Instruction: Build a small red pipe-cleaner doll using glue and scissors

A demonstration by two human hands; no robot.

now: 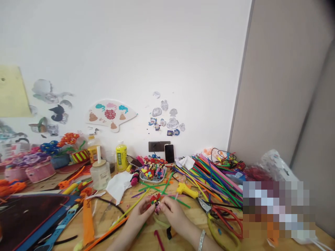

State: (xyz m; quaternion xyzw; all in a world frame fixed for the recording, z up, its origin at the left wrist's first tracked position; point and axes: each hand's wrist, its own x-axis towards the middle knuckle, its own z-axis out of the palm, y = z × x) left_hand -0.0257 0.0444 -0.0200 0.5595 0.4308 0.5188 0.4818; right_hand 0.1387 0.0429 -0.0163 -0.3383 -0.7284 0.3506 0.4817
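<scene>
Over the front middle of the table, my left hand (pixel 144 208) and my right hand (pixel 171 211) are closed around a small pipe-cleaner figure (pixel 156 200). Red tops the figure, with some yellow, and pink and dark parts show lower down. My fingertips pinch it from both sides and hide part of it. Behind it, a white tray (pixel 153 181) bears several similar colourful figures. A yellow glue gun (pixel 187 190) lies to the right of my right hand. Pliers (pixel 204 205) and scissors with red handles (pixel 230 218) are further right. Green pipe-cleaner pieces (pixel 167 183) lie scattered beyond my hands.
At the right back lies a large bundle of coloured pipe cleaners (pixel 214 177). A phone (pixel 169 153) leans on the wall. Left of the tray stand a yellow bottle (pixel 121 156) and a glass jar (pixel 100 175). A dark board (pixel 31 216) and flower pots (pixel 40 171) occupy the left.
</scene>
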